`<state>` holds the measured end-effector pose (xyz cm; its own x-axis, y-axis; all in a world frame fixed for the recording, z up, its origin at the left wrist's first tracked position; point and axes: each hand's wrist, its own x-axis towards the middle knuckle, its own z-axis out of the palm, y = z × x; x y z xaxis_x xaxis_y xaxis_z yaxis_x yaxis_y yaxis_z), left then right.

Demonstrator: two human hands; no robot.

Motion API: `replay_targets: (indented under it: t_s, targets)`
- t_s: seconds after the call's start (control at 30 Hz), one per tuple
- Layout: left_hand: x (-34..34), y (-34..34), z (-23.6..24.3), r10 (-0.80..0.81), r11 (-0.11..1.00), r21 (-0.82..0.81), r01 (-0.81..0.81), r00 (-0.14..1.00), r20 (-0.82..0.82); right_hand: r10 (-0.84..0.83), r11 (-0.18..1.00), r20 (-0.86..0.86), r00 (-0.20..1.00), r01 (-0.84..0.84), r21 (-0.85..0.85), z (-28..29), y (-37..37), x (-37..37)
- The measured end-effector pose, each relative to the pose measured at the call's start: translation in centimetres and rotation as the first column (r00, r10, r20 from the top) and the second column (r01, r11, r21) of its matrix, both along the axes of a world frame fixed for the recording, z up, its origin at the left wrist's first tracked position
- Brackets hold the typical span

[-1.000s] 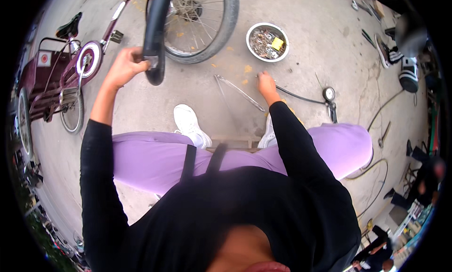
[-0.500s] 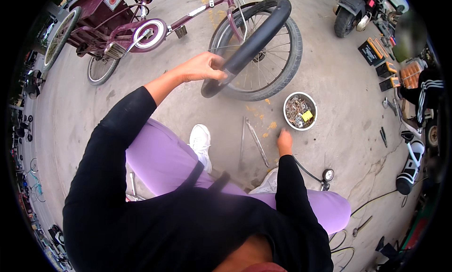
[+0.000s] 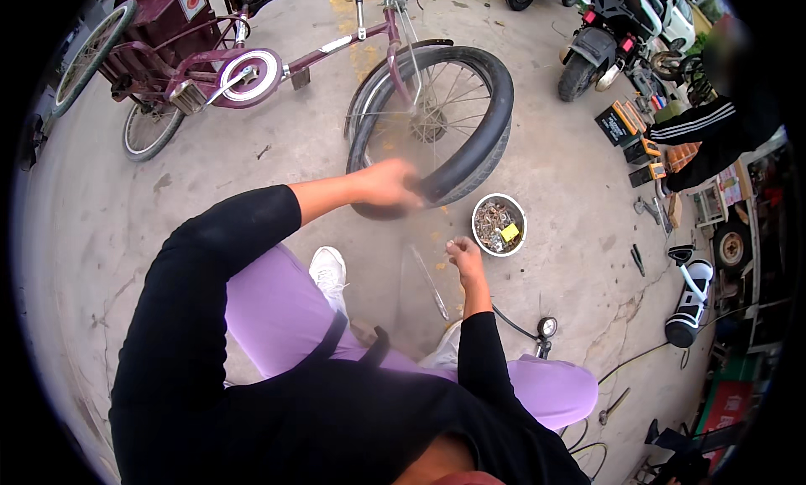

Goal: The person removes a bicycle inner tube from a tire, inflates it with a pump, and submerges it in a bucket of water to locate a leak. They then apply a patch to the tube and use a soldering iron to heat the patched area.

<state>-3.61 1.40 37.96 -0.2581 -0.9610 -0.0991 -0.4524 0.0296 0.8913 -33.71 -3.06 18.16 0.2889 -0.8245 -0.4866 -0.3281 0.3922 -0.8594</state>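
Gripping the black tube (image 3: pixel 460 167): your left hand (image 3: pixel 390 184) is clasped on its lower edge, fingers bent around the rubber. The hand is blurred, so you cannot tell how tightly it pinches.
Tube: a thick rubber ring, standing at a tilt in front of the wheel (image 3: pixel 429 125) and overlapping much of it from your view. You cannot tell whether it touches the tyre.
Right hand: yours (image 3: pixel 467 260) hovers over the floor (image 3: pixel 579 233), just beside the bowl, fingers curled in and tips drawn together. You cannot tell whether anything small sits between them.
Bowl: the round bowl (image 3: pixel 524 226) with the pale rim stands on the floor, filled with small metal bits and a yellow piece (image 3: pixel 510 232) on top.
Floor tool: a long thin metal bar (image 3: pixel 431 283) lies in front of your feet, between your two hands and nearer to you than the tube.
Gauge: the round dial (image 3: pixel 547 327) lies near your right knee, and a black hose (image 3: pixel 510 322) runs from it toward your right forearm, where its end is hidden.
Tricycle: the purple frame (image 3: pixel 337 45) stretches away to your left from the wheel, with a chain cover (image 3: pixel 250 78) ringed in white.
Off to your right: pliers (image 3: pixel 637 260) lie on the floor near a white and black balance scooter (image 3: pixel 690 300). Farther off, a person in striped trousers (image 3: pixel 695 122) is beside some black and orange boxes (image 3: pixel 620 124).
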Motion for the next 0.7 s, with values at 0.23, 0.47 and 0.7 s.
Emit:
replay_targets:
  t_s: [0.23,0.47,0.7]
  targets:
    - [0.8,-0.3,-3.5,-0.408,0.906,0.195,0.375,0.897,0.172,-0.022,0.991,0.773,0.634,-0.090,0.102,12.6,-2.0,3.5]
    - [13.6,-2.7,-4.1,-0.308,0.935,0.329,0.133,0.765,0.566,-0.143,0.974,0.637,0.757,0.223,-0.046,15.4,-3.2,1.3]
    - [18.2,-0.9,-13.0,0.176,0.884,0.404,-0.236,0.968,0.181,-0.162,0.974,0.702,0.693,0.227,0.000,19.2,-2.4,4.1]
